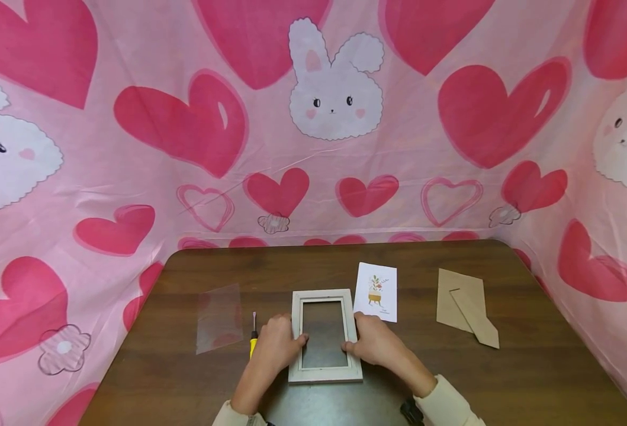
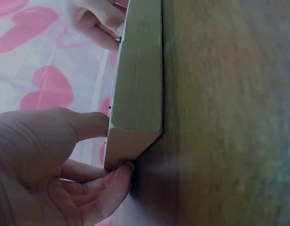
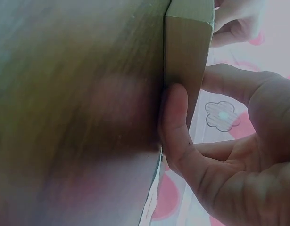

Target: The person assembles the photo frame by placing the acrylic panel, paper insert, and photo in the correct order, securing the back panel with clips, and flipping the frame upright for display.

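Observation:
A whitish rectangular picture frame (image 1: 326, 375) lies on the table, its opening showing the dark tabletop. My left hand (image 1: 275, 344) grips its left side, thumb on the top face near the inner edge. On the opposite side my right hand (image 1: 378, 343) grips it the same way. The left wrist view shows the frame's thick edge (image 2: 137, 70) between the left thumb and fingers. Fingertips press the outer side in the right wrist view, at the edge (image 3: 186, 52). A screwdriver (image 1: 253, 338) with a yellow handle lies beside the left hand, partly hidden by it.
A clear sheet (image 1: 219, 319) lies to the left on the brown table (image 1: 153, 361). Behind the right hand is a white card (image 1: 363, 278) with a potted plant picture. Farther right lies a brown backboard (image 1: 452, 302) with a stand leg. Pink heart-patterned cloth surrounds the table.

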`<state>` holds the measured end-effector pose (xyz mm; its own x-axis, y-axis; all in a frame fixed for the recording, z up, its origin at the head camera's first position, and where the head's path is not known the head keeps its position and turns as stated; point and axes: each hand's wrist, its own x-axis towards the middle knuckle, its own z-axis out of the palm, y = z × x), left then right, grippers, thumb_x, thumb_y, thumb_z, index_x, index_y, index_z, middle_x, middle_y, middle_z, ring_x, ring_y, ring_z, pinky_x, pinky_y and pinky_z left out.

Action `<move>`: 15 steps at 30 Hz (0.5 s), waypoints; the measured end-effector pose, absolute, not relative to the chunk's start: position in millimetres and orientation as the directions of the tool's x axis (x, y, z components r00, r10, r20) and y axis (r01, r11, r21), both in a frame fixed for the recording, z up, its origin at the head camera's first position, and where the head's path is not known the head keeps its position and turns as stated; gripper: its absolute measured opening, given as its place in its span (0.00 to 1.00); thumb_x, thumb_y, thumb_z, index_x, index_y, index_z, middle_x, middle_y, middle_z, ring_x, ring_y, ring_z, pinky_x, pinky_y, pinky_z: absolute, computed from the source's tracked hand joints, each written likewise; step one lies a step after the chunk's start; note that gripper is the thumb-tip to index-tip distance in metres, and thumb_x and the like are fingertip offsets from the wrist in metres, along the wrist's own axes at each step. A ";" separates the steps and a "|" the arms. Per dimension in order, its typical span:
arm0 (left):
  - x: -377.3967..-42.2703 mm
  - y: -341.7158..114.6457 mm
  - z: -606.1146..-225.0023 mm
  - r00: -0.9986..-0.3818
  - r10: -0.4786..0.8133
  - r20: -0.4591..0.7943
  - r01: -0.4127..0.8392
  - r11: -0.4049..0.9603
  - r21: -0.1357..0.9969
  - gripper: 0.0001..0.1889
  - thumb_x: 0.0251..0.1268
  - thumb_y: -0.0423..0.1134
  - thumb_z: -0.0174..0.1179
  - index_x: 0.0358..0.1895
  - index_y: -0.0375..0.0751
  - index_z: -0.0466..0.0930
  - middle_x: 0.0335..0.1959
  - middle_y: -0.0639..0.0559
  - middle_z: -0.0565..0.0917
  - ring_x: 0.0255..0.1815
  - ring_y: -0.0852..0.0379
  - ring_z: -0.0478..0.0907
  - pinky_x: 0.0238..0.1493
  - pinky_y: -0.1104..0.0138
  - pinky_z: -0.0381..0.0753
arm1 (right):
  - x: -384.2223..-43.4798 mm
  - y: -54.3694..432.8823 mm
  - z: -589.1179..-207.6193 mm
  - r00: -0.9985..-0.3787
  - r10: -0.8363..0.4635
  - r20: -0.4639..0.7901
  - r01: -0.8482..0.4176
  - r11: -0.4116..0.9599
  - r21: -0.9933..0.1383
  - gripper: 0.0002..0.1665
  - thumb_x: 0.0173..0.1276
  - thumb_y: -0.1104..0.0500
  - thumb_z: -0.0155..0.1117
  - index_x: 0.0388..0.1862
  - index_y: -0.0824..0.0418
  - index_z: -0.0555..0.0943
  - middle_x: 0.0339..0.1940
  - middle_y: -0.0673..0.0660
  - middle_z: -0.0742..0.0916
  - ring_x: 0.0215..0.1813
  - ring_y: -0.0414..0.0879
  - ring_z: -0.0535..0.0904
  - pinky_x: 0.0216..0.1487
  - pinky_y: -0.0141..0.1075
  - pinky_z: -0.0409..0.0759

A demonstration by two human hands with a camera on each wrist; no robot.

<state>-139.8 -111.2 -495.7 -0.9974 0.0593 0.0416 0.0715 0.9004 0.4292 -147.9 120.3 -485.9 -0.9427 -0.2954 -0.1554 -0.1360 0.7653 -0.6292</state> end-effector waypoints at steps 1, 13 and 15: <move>-139.6 -111.1 -495.3 -0.997 0.059 0.040 0.070 0.901 0.429 0.20 0.56 0.46 0.78 0.38 0.30 0.83 0.31 0.42 0.83 0.36 0.40 0.84 0.41 0.48 0.83 | -148.0 120.4 -486.0 -0.943 -0.296 -0.153 -0.137 0.764 -0.630 0.24 0.57 0.57 0.81 0.45 0.68 0.80 0.29 0.54 0.83 0.32 0.47 0.77 0.35 0.41 0.78; -131.5 -113.6 -487.1 -0.998 0.017 0.053 0.038 0.905 0.424 0.24 0.62 0.47 0.74 0.50 0.28 0.83 0.41 0.37 0.87 0.41 0.34 0.87 0.42 0.46 0.86 | -150.0 120.5 -486.8 -0.941 -0.300 -0.154 -0.137 0.758 -0.638 0.23 0.55 0.58 0.83 0.42 0.66 0.80 0.28 0.53 0.82 0.32 0.47 0.77 0.35 0.41 0.77; -130.8 -116.2 -484.5 -0.997 0.010 0.073 0.041 0.902 0.429 0.24 0.63 0.46 0.73 0.52 0.29 0.82 0.43 0.36 0.87 0.42 0.33 0.88 0.43 0.45 0.86 | -149.8 120.2 -486.0 -0.940 -0.302 -0.159 -0.134 0.756 -0.641 0.23 0.56 0.58 0.83 0.43 0.66 0.80 0.28 0.53 0.82 0.32 0.46 0.77 0.35 0.40 0.77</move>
